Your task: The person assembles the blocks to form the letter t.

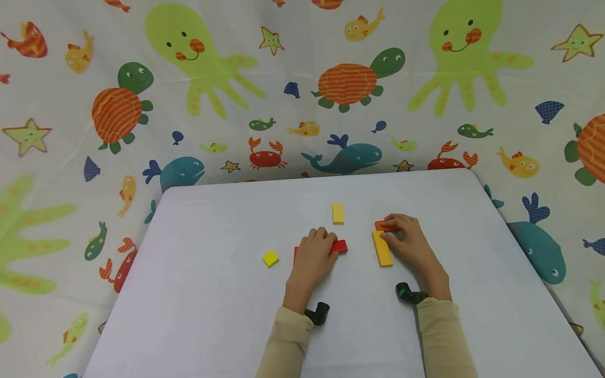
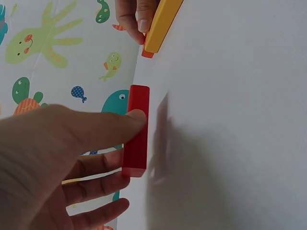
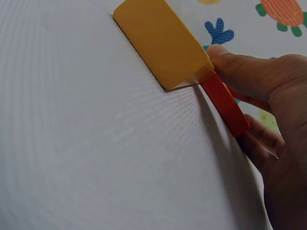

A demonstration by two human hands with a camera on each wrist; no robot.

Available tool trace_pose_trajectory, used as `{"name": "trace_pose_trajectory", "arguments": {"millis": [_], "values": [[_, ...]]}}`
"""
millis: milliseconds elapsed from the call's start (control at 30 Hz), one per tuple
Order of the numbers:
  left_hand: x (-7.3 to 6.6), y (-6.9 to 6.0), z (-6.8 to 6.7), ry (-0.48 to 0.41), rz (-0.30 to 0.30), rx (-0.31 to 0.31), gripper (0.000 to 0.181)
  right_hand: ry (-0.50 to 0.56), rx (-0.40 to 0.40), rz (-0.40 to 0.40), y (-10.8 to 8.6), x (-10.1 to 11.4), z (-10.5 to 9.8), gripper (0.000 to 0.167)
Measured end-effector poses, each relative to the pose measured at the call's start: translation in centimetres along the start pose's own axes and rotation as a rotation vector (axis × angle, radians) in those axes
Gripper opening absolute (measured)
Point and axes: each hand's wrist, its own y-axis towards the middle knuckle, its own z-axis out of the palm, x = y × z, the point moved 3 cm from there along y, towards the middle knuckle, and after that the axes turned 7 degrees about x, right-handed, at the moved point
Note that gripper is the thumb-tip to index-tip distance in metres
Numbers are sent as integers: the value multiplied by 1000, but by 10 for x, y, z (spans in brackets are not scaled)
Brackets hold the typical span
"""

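Observation:
My left hand [image 1: 312, 257] pinches a red block [image 2: 137, 134] between thumb and fingers, just above the white table. Red shows on both sides of that hand in the head view; whether it is all one block I cannot tell. My right hand [image 1: 410, 241] grips an orange-red block [image 3: 225, 105] with the thumb on one side and fingers on the other. The orange-yellow block [image 1: 382, 249] lies close by, its far end against the orange-red block, and the right thumb is at that end.
A yellow block [image 1: 337, 214] lies farther back, between the hands. Left of the left hand sits a small bright yellow block [image 1: 271, 259]. The white table [image 1: 212, 304] ends at the back before a cloth [image 1: 283, 63] printed with sea animals.

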Motion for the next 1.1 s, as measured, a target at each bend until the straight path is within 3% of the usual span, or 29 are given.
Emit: {"name": "trace_pose_trajectory", "arguments": {"millis": [300, 567, 733, 1100], "values": [[-4, 16, 12, -93, -33, 12, 35, -3, 4, -6, -2, -3, -1, 32], [-10, 29, 21, -150, -55, -54, 41, -2, 11, -6, -4, -6, -3, 33], [-15, 36, 28, -184, -65, -58, 40, 5, 9, -15, -4, -7, -3, 32], [-26, 48, 33, -68, -36, -92, 35, 2, 4, -12, -3, -8, -2, 33]]}}
